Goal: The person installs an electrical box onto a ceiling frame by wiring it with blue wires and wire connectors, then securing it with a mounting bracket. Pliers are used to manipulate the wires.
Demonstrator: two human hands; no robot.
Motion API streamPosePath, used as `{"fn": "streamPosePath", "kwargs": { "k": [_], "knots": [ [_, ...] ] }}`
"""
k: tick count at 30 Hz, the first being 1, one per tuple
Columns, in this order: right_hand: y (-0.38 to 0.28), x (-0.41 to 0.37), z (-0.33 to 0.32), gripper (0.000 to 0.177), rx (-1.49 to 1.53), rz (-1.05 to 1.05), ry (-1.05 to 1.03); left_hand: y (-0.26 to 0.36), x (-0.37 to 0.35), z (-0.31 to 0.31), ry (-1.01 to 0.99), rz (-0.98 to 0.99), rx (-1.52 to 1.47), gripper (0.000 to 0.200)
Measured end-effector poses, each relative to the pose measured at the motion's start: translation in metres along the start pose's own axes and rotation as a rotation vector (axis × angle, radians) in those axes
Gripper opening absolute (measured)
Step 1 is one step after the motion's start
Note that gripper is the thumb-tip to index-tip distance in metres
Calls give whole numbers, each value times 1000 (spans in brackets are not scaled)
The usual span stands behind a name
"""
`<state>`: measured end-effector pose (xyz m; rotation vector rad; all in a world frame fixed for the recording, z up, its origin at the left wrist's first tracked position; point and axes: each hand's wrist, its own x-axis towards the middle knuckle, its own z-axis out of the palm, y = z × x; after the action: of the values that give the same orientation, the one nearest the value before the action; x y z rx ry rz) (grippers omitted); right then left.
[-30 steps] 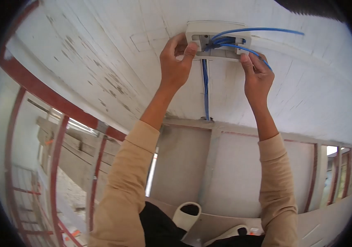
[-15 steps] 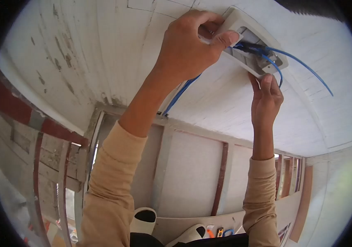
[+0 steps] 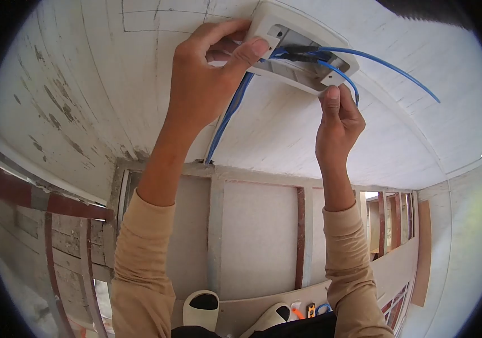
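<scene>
A white rectangular electrical box (image 3: pixel 331 42) is held up against the white plank wall. My left hand (image 3: pixel 210 70) grips its left end, thumb on the front and fingers behind. At the lower right corner, my right hand (image 3: pixel 339 127) pinches the edge between thumb and fingers. Blue wires (image 3: pixel 387 58) come through the box, with dark tape around part of them inside. Two wire ends curve out to the right. Below the box, a bundle of blue cable (image 3: pixel 229 115) runs down along the wall.
Pale panels with wooden studs (image 3: pixel 300 236) stand below. Two light slippers (image 3: pixel 201 310) are at the bottom, beside a yellow-and-black tool (image 3: pixel 311 310) and an orange item (image 3: pixel 298 313) on a ledge. A barred wooden frame (image 3: pixel 49 253) is at the left.
In the view, the box and both hands have shifted left. The box's front now shows more fully, and both hands still hold it.
</scene>
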<state>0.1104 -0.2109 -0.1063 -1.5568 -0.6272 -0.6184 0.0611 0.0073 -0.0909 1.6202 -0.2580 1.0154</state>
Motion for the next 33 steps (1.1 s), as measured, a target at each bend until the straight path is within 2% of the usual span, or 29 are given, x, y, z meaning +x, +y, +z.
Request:
{"fn": "streamPosePath", "kwargs": {
  "k": [2,5,8,11,16,23,28,31,33],
  "knots": [
    [-4,2,3,31,19,-6,3,1,-1,0,-2,-27,-41,56],
    [-15,5,5,34,28,-6,13,4,1,-3,-5,-51,-42,47],
    [-14,6,7,34,64,-3,40,-4,1,-11,-97,-18,-150,52],
    [-11,5,10,37,117,2,64,-2,0,-10,-126,69,-140,55],
    [-2,5,9,43,147,-38,71,0,1,-10,-119,103,-52,56],
    [-3,6,13,45,125,-22,62,-11,-12,-7,18,-1,116,52],
    [-6,6,14,41,89,-39,89,-8,-17,2,66,52,60,48],
    [-1,7,15,39,-97,-235,132,-12,-17,4,77,119,79,46],
    [2,6,17,38,-28,-196,124,-11,-18,3,74,123,124,47]
  ]
}}
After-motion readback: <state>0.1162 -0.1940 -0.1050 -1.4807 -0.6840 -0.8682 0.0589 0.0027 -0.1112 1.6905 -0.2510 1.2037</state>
